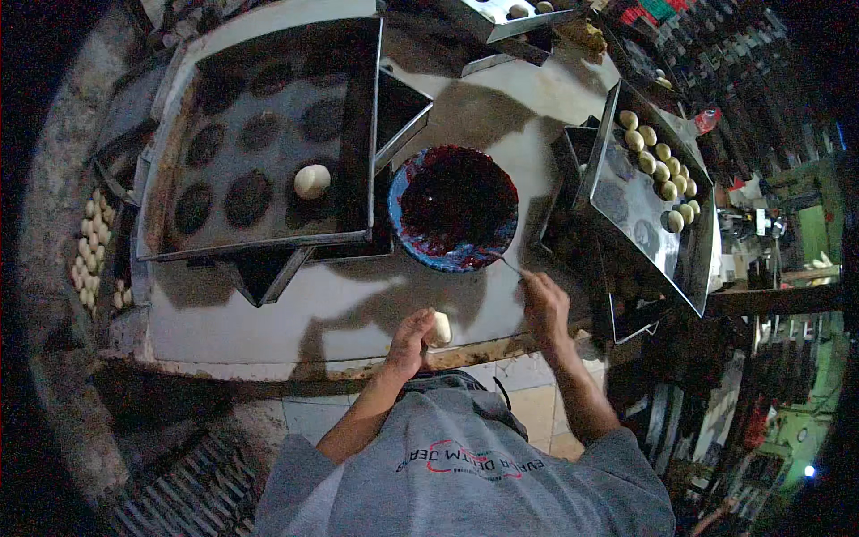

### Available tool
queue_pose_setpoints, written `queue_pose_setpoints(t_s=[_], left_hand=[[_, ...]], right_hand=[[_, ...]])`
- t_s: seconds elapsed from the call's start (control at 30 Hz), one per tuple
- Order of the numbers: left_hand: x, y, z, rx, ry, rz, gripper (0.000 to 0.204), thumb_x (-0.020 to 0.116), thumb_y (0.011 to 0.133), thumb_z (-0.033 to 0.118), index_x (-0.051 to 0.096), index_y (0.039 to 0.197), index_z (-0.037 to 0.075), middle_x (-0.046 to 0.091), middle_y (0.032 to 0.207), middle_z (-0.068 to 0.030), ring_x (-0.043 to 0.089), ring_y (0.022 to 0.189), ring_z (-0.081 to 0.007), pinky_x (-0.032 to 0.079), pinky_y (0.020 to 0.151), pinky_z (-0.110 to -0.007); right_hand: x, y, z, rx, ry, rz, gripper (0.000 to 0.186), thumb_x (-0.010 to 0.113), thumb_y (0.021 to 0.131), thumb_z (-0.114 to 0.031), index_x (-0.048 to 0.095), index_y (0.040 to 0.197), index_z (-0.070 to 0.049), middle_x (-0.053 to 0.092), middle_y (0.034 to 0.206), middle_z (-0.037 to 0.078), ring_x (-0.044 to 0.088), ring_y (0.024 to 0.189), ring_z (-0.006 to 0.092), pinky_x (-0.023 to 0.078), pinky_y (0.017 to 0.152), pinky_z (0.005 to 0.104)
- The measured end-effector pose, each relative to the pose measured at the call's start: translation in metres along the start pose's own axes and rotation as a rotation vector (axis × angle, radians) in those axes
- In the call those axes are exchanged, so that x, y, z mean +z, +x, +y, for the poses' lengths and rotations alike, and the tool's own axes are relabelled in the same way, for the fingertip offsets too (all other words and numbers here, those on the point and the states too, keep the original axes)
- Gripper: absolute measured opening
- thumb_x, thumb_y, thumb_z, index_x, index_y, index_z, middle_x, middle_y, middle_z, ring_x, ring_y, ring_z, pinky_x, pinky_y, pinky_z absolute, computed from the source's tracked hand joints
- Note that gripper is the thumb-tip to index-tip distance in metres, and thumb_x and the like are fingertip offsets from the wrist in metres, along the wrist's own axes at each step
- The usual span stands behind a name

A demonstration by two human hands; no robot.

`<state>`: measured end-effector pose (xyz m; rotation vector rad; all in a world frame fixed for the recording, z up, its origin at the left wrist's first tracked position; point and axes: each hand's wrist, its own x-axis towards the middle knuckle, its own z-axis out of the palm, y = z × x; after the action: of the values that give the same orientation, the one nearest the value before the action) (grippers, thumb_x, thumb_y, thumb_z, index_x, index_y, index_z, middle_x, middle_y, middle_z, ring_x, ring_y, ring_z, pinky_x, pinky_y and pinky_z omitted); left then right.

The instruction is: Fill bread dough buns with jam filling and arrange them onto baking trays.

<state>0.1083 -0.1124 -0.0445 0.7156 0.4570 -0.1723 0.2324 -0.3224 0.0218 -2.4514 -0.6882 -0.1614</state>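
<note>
Fingers of the left hand [412, 340] grasp a pale dough ball [440, 329] by the white table's [215, 327] near edge; those of the right hand [544, 304] clasp a thin utensil [510, 264] reaching into a blue bowl [400, 231] of dark-red paste [456, 197], beside a metal tray [268, 247].

At the far edge, a silver rectangular metal tray [530, 28] is positioned with pale round pieces [519, 12] inside. At the upper right, a clear plastic bottle with red colouring [708, 120] is located near dark stacked slats [743, 63]. At the far left, pale rounded pieces [92, 255] are arranged in rows. At the lower left, dark parallel slats [188, 488] are laid side by side. Light-coloured square floor tiles [530, 403] are exposed below the white tabletop [224, 331]. At the lower right, a small bright white light [809, 471] is seen beside a green-painted surface [799, 438].
</note>
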Motion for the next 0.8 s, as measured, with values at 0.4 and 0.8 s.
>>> queue_pose_setpoints(t_s=[0.4,0.8], left_hand=[[-0.02,0.012,0.015,-0.081,-0.095,-0.135,0.026,0.062,0.076,0.002,0.055,0.1,0.001,0.06,0.09,-0.0053,0.057,0.081,-0.0125,0.045,0.072,-0.026],[-0.007,0.027,0.028,-0.281,-0.178,-0.098,0.031,0.06,0.079,0.013,0.052,0.102,-0.006,0.059,0.095,-0.0103,0.058,0.085,-0.0184,0.045,0.076,-0.029]], right_hand=[[-0.025,0.082,-0.07,-0.368,-0.657,-0.479,0.012,0.052,0.073,-0.013,0.053,0.085,-0.01,0.053,0.072,0.008,0.056,0.067,0.0242,0.045,0.057,0.0351],[-0.045,0.067,-0.092,-0.246,-0.676,-0.536,0.016,0.055,0.07,-0.016,0.051,0.084,-0.011,0.054,0.073,0.006,0.057,0.066,0.0249,0.047,0.055,0.036]])
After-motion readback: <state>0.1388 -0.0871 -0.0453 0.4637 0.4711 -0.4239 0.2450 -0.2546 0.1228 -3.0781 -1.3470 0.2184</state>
